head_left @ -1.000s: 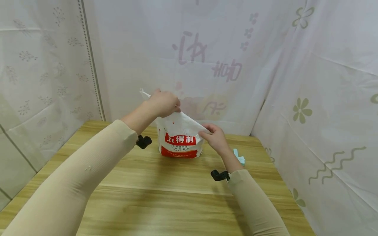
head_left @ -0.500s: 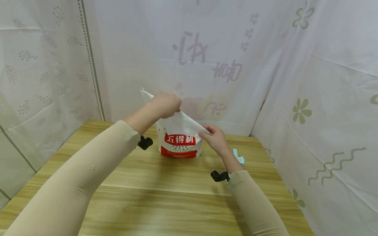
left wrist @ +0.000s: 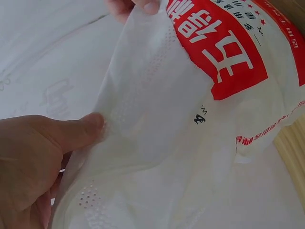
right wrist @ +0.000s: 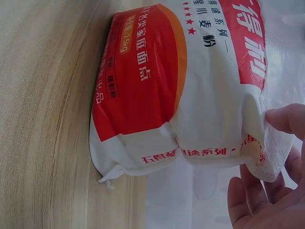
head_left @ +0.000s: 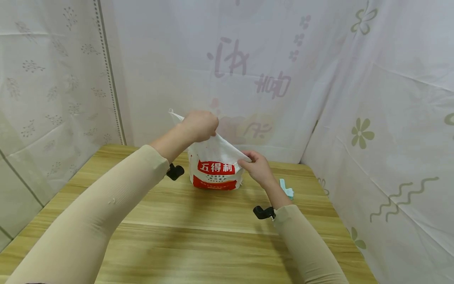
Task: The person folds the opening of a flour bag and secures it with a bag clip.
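A white flour bag [head_left: 216, 175] with red panels and printed characters stands upright near the back of the table. Its slack top edge slants down from left to right. My left hand [head_left: 200, 125] pinches that edge at the higher part; in the left wrist view the thumb [left wrist: 86, 129] presses on the white film. Lower down, my right hand [head_left: 259, 166] pinches the right corner of the top between thumb and fingers. The right wrist view shows the bag's full lower body [right wrist: 143, 81] resting on the table, with the fingers [right wrist: 255, 195] behind the corner.
A light teal plastic piece [head_left: 289, 192] lies on the wooden table [head_left: 170, 244], right of the bag and beside my right wrist. Patterned white curtains [head_left: 152, 59] hang close behind the table and along both sides. Black wrist cameras [head_left: 263, 212] stick out from both wrists.
My left hand has turned slightly, its fingertips now hidden behind the back of the hand. Both hands keep their hold on the top edge, and the bag stays in place.
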The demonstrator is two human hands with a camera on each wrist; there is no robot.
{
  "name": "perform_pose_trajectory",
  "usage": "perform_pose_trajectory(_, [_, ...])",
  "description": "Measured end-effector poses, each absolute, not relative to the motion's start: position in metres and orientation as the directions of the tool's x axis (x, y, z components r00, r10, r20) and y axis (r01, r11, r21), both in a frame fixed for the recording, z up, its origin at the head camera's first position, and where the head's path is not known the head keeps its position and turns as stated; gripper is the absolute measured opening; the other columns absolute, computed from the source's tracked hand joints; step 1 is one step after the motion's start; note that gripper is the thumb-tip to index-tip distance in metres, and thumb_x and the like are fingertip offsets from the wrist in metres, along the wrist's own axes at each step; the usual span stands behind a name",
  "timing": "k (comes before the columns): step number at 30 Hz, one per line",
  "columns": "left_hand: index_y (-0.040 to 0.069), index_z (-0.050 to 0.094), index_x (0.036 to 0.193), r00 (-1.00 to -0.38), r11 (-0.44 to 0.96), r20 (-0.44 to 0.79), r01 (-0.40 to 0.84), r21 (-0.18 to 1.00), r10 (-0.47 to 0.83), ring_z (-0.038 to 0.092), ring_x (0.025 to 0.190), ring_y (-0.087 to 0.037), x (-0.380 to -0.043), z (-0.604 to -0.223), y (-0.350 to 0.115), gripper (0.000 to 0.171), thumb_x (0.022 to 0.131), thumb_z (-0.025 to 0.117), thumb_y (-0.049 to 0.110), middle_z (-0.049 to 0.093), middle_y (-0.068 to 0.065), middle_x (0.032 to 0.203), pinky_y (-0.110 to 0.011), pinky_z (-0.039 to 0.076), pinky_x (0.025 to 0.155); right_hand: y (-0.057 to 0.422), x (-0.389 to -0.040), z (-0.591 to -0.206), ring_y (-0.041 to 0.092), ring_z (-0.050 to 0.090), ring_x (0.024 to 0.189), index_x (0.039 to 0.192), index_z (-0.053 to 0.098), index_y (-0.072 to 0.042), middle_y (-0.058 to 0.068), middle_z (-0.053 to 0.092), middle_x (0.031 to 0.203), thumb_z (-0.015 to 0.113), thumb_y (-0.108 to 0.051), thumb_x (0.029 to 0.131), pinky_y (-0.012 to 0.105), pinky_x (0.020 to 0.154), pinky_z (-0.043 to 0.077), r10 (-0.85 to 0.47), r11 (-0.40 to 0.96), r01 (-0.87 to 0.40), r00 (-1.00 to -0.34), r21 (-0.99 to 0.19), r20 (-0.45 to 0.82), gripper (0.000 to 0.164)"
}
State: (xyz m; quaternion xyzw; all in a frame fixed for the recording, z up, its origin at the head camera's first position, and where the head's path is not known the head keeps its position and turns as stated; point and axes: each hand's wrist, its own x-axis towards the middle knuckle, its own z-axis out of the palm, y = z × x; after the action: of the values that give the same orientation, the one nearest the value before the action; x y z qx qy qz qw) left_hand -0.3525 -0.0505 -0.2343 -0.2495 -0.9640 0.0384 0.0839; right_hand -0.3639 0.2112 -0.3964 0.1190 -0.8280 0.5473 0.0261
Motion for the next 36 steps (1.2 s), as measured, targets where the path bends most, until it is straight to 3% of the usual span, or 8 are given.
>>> perform_pose_trajectory(9, [0.012, 0.079, 0.119, -0.855, 0.866, 0.135, 0.493, -0.084, 0.5, 0.073, 0.107, -0.029, -0.35, -0.235, -0.052, 0.021, 0.107, 0.072, 0.028, 0.08, -0.007, 0.118, -0.051, 0.062, 0.096, 0.211, -0.362, -0.397, 0.026, 0.066, 0.109, 0.136, 0.07, -0.002, 0.019, 0.073, 0.134, 0.074, -0.023, 0.104, 0.032, 0.092, 0.055, -0.163, 0.403, -0.215, -0.973, -0.89, 0.161, 0.038])
perform_pose_trajectory(15, [0.014, 0.077, 0.125, -0.881, 0.884, 0.084, 0.462, -0.069, 0.466, 0.071, 0.104, -0.028, -0.347, -0.24, -0.049, 0.029, 0.109, 0.069, 0.037, 0.079, -0.006, 0.116, -0.052, 0.059, 0.099, 0.211, -0.362, -0.399, 0.026, 0.065, 0.111, 0.135, 0.069, -0.004, 0.018, 0.072, 0.134, 0.074, -0.023, 0.104, 0.034, 0.091, 0.055, -0.157, 0.399, -0.208, -0.975, -0.893, 0.157, 0.037])
perform_pose_trajectory(23, [0.015, 0.077, 0.127, -0.891, 0.897, 0.106, 0.439, -0.048, 0.441, 0.072, 0.103, -0.027, -0.347, -0.246, -0.05, 0.026, 0.109, 0.069, 0.032, 0.079, -0.006, 0.12, -0.048, 0.062, 0.094, 0.21, -0.362, -0.4, 0.027, 0.066, 0.11, 0.136, 0.07, -0.004, 0.019, 0.072, 0.135, 0.076, -0.024, 0.105, 0.044, 0.096, 0.057, -0.146, 0.394, -0.211, -0.975, -0.895, 0.166, 0.038])
perform_pose_trajectory(30, [0.015, 0.077, 0.129, -0.888, 0.895, 0.116, 0.445, -0.028, 0.445, 0.073, 0.108, -0.029, -0.351, -0.247, -0.053, 0.028, 0.11, 0.066, 0.032, 0.079, -0.006, 0.125, -0.048, 0.061, 0.095, 0.217, -0.364, -0.401, 0.018, 0.066, 0.105, 0.137, 0.071, 0.0, 0.023, 0.072, 0.132, 0.071, -0.016, 0.108, 0.02, 0.082, 0.055, -0.116, 0.368, -0.233, -0.972, -0.9, 0.204, 0.033])
perform_pose_trajectory(36, [0.014, 0.078, 0.125, -0.886, 0.893, 0.125, 0.45, -0.01, 0.447, 0.072, 0.103, -0.028, -0.353, -0.246, -0.054, 0.026, 0.111, 0.066, 0.032, 0.079, -0.007, 0.12, -0.046, 0.062, 0.089, 0.221, -0.368, -0.401, 0.024, 0.066, 0.106, 0.136, 0.072, 0.0, 0.022, 0.074, 0.131, 0.069, -0.016, 0.109, 0.024, 0.085, 0.056, -0.119, 0.388, -0.258, -0.966, -0.885, 0.229, 0.031])
